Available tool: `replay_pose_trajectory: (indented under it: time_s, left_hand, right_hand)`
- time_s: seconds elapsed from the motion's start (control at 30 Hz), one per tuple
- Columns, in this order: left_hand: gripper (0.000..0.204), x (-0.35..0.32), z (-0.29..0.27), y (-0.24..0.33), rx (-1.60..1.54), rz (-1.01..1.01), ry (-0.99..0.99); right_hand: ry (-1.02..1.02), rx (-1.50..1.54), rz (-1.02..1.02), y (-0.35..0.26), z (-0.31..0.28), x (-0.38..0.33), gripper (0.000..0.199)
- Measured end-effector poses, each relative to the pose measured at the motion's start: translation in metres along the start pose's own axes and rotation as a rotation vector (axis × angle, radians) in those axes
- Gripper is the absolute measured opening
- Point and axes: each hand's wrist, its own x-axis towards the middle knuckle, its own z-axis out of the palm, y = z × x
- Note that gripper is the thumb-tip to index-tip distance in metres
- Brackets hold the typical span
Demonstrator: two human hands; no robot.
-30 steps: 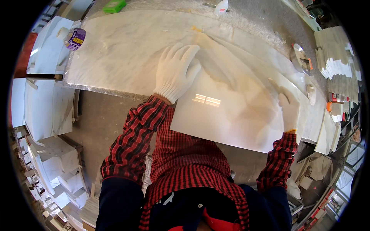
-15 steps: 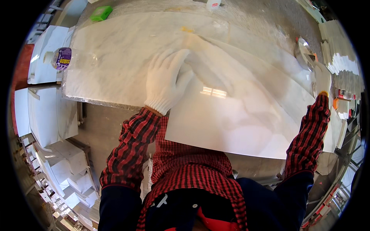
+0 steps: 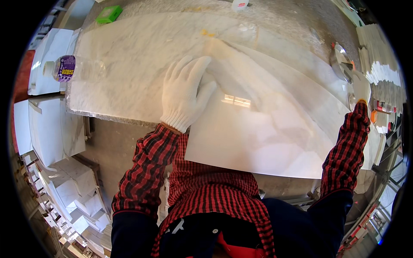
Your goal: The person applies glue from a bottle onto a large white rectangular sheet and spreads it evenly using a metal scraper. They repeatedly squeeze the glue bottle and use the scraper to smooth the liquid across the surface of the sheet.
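Left hand [image 3: 186, 92], white glove, lies flat and open on the near-left corner of the glossy white tile [image 3: 266, 124]; fingers spread, pressing down, gripping nothing. Right hand [image 3: 360, 88], also gloved, is out at the tile's far right end. It looks wrapped on the edge there, but how far it's closed I cannot tell; the view is too warped at that side.

The tile sits tilted across the marble slab [image 3: 137, 56] on the table, its near edge overhanging toward the body below the left hand.

Step, as I read it: positioning or sliding the tile on the slab, left palm as pivot and right end steering. Next move probably needs the palm kept firm while the right end swings, and care with the overhang so it doesn't tip.

Around:
- plastic bottle [image 3: 71, 69] with a purple label, lying well left of the left hand
- green block [image 3: 108, 13] far beyond it
- small white container [image 3: 239, 4] at the slab's far edge
- stacked white tile pieces [image 3: 69, 185] below left

Only the bottle lies on the slab; nothing is in the tile's path.
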Motion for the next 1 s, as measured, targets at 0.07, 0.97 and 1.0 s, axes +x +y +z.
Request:
replay_pose_trajectory:
  time_s: [0.07,0.97,1.0]
  left_hand:
    - [0.056,0.002,-0.004,0.003,-0.03,-0.024,-0.021]
    - [0.071,0.033,0.018,0.002,-0.241,0.29,-0.269]
    - [0.071,0.032,0.018,0.003,-0.244,0.288,-0.278]
  right_hand:
    - [-0.082,0.192,0.114,0.005,0.001,-0.002,0.038]
    - [-0.136,0.701,0.247,-0.006,0.008,-0.04,0.031]
    - [-0.117,0.688,0.233,-0.01,0.008,-0.041,0.03]
